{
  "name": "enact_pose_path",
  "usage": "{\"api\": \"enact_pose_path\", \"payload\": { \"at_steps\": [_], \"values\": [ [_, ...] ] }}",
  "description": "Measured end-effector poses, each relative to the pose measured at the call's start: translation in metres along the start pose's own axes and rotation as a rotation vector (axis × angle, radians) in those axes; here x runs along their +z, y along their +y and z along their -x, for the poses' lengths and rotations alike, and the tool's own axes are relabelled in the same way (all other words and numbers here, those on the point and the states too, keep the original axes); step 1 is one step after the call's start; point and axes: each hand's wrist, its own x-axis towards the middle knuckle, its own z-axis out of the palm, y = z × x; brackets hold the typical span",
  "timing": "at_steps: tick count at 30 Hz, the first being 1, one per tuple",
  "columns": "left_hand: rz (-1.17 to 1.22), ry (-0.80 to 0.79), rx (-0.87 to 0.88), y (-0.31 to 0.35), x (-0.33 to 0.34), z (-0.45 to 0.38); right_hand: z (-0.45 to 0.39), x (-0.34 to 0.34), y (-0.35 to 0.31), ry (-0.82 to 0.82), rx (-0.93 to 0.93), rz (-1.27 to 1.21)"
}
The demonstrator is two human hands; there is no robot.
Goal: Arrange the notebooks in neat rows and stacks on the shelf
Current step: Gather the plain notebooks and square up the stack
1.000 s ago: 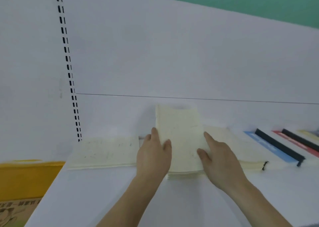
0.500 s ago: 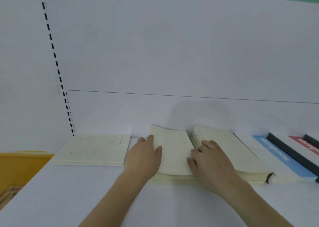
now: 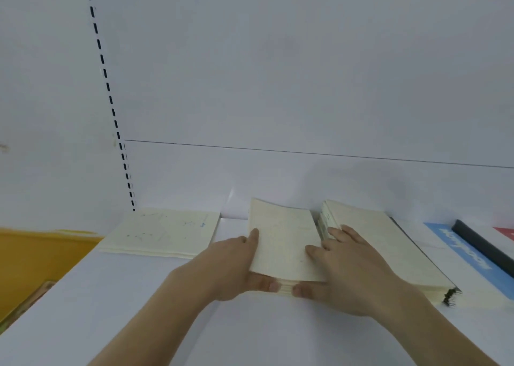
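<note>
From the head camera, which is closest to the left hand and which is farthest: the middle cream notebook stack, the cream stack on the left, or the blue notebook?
1. The middle cream notebook stack: the left hand grips its left edge.
2. The left cream stack: lying flat just beyond the hand, to its left.
3. The blue notebook: far right, past the right hand and another cream stack.

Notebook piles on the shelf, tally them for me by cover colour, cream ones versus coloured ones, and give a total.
Cream piles: 3, the left pile, the middle pile held by both hands, the right pile.
Blue-covered with black spine: 1.
Red-covered, cut off at the frame edge: 1.
Total: 5
</note>
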Motion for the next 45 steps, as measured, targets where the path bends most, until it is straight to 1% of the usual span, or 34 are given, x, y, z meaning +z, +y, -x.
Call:
{"api": "enact_pose_path", "payload": {
  "at_steps": [3,7,11,13,15,17,19,20,22,24,26,28,29,32,34,35,36,38,39,40,41,42,43,44,45],
  "values": [
    [-0.059,0.003,0.000,0.002,0.005,-0.003,0.001,0.001,0.001,0.002,0.018,-0.009],
    [-0.063,0.031,0.003,-0.001,0.009,-0.003,0.005,0.002,-0.001,-0.001,0.040,-0.026],
    [-0.027,0.117,0.029,-0.010,0.011,0.003,0.009,-0.005,-0.013,-0.002,0.075,-0.055],
    [0.031,0.196,0.038,-0.017,0.008,0.011,0.006,-0.007,-0.024,0.069,0.080,-0.076],
    [0.051,0.308,0.015,-0.029,0.005,0.021,-0.002,-0.007,-0.041,0.200,0.067,-0.110],
    [0.014,0.440,-0.039,-0.048,0.003,0.031,-0.011,-0.006,-0.063,0.346,0.023,-0.150],
    [-0.028,0.505,-0.105,-0.074,0.002,0.039,-0.024,-0.006,-0.093,0.457,-0.048,-0.198],
    [-0.053,0.494,-0.147,-0.089,0.002,0.042,-0.032,-0.007,-0.110,0.486,-0.077,-0.223],
    [-0.132,0.385,-0.239,-0.119,0.003,0.049,-0.050,-0.010,-0.142,0.490,-0.115,-0.285],
    [-0.186,0.251,-0.305,-0.145,0.006,0.055,-0.070,-0.009,-0.168,0.403,-0.123,-0.339],
    [-0.189,0.184,-0.321,-0.164,0.009,0.059,-0.089,-0.005,-0.188,0.275,-0.086,-0.308],
    [-0.206,0.171,-0.276,-0.177,0.011,0.063,-0.105,-0.002,-0.201,0.189,-0.041,-0.266],
    [-0.210,0.175,-0.239,-0.183,0.011,0.065,-0.111,0.001,-0.204,0.180,-0.031,-0.252],
    [-0.187,0.223,-0.150,-0.196,0.007,0.072,-0.119,0.007,-0.204,0.212,-0.057,-0.173],
    [-0.136,0.300,-0.119,-0.200,0.005,0.078,-0.117,0.004,-0.204,0.268,-0.071,-0.108],
    [-0.107,0.364,-0.125,-0.200,0.005,0.080,-0.115,0.000,-0.205,0.322,-0.058,-0.081],
    [-0.065,0.462,-0.145,-0.199,0.004,0.082,-0.112,-0.005,-0.208,0.393,-0.035,-0.047],
    [0.090,0.726,-0.160,-0.193,-0.002,0.089,-0.103,-0.017,-0.217,0.571,0.047,-0.030],
    [0.188,0.828,-0.149,-0.189,-0.005,0.092,-0.097,-0.024,-0.222,0.648,0.096,-0.055],
    [0.293,0.858,-0.136,-0.184,-0.009,0.096,-0.092,-0.028,-0.227,0.730,0.142,-0.075],
    [0.422,0.816,-0.131,-0.180,-0.013,0.099,-0.086,-0.034,-0.235,0.788,0.177,-0.106],
    [0.599,0.709,-0.129,-0.175,-0.015,0.100,-0.081,-0.040,-0.245,0.823,0.206,-0.151],
    [0.822,0.561,-0.123,-0.168,-0.017,0.101,-0.076,-0.045,-0.257,0.823,0.216,-0.193],
    [1.067,0.451,-0.111,-0.162,-0.018,0.101,-0.072,-0.047,-0.271,0.798,0.202,-0.242],
    [1.238,0.411,-0.104,-0.157,-0.018,0.100,-0.068,-0.048,-0.283,0.760,0.167,-0.303]
  ]
}}
